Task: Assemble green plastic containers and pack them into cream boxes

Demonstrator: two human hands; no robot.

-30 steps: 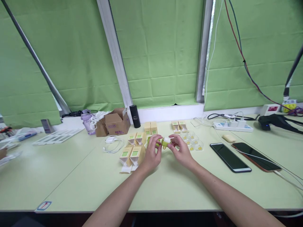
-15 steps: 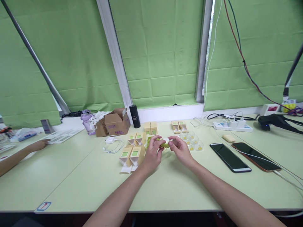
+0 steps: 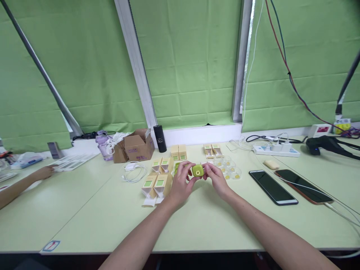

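Note:
Between my hands is a small green rounded case (image 3: pixel 198 170) with a pale ring-shaped mark on the side facing me. My left hand (image 3: pixel 182 180) grips it from the left with thumb and fingers. The fingertips of my right hand (image 3: pixel 216 179) are pinched at the case's right edge, where a thin pale bit shows. More green pieces (image 3: pixel 176 167) sit behind my left fingers, partly hidden. Opened cardboard boxes (image 3: pixel 159 183) with green labels stand just left of my left hand. Beyond my right hand lies a clear tray (image 3: pixel 232 170) with yellow spots in its cups.
Farther back stand more small boxes (image 3: pixel 179 152), a black bottle (image 3: pixel 160 138) and a brown carton (image 3: pixel 140 146). A white charger cable (image 3: pixel 135 172) lies left. Two phones (image 3: pixel 272 187) and a power strip (image 3: pixel 277 150) are on the right. Another person's hand (image 3: pixel 45 173) touches white sheets at far left.
The green case has turned so its marked face points towards me; its white part no longer shows on top. My right fingers have shifted to its side. The other person's hand moved slightly left.

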